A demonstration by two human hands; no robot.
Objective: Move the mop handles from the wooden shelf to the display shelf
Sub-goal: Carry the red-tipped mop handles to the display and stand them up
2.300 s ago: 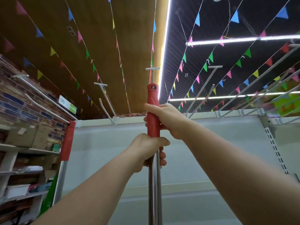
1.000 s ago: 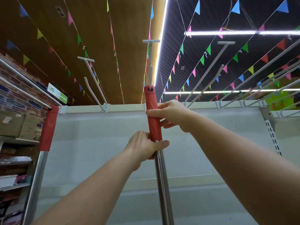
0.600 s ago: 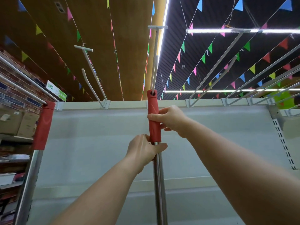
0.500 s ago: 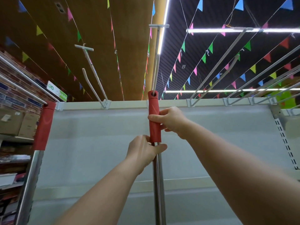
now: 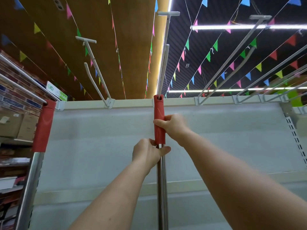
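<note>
A: Compared with the frame a little over two seconds earlier, the mop handle (image 5: 159, 123) had travelled upward and back toward the display shelf (image 5: 216, 138). Its red sleeve top had sat well short of the top rail; now the hanging hole at its upper end sat at the rail, with the white peg hook (image 5: 163, 63) apparently entering it.

B: What was the condition of each grip?

A: The right hand (image 5: 172, 126) was wrapped around the middle of the red sleeve, though it was motion-blurred, so the finger detail could not be read. The left hand (image 5: 149, 152) was curled around the steel shaft directly below the sleeve, thumb laid across the front. Both held the handle; neither was free.

B: And the step in hand?

A: Hanging, in my judgement. The handle stood close to upright against the white back panel, off the wooden shelf and at its destination. A second mop handle (image 5: 43, 127) with the same red sleeve was near the left edge of the unit.

B: What did the next move call for?

A: Probably confirming that the hole was fully seated on the hook, then lowering the weight onto it before releasing. I could not tell how far the hook had passed through. A release made too early risked the handle sliding off the hook's front end. The neighbouring hooks (image 5: 94, 70) hung bare.
</note>
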